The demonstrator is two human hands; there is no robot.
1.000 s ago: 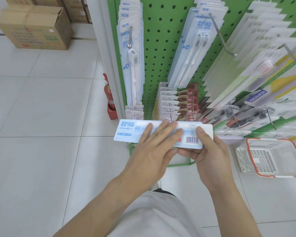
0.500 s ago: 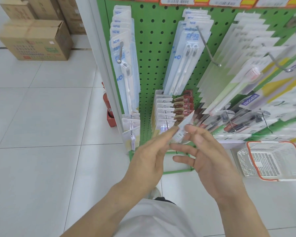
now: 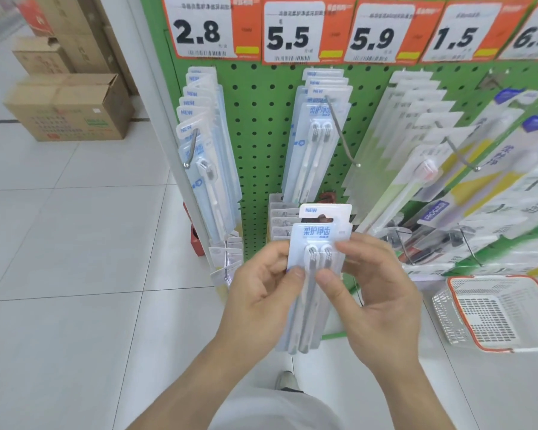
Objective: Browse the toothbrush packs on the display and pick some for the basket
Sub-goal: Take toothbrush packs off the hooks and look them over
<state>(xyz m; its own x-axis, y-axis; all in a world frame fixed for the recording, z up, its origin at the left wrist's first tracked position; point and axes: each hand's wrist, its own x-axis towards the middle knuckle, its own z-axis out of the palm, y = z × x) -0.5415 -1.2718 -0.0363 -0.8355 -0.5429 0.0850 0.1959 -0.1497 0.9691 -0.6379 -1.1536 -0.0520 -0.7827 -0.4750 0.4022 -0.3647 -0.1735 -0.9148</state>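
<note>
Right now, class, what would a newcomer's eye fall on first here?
First, the twin toothbrush pack held upright at centre, gripped by the left hand and right hand. Next, the big orange price tags along the top of the green pegboard. A red-rimmed basket sits at lower right.

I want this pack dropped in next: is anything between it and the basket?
Nothing visible: the two-brush blister pack, held by the left hand and right hand, has open floor toward the empty red-rimmed white basket, lower right.
</note>
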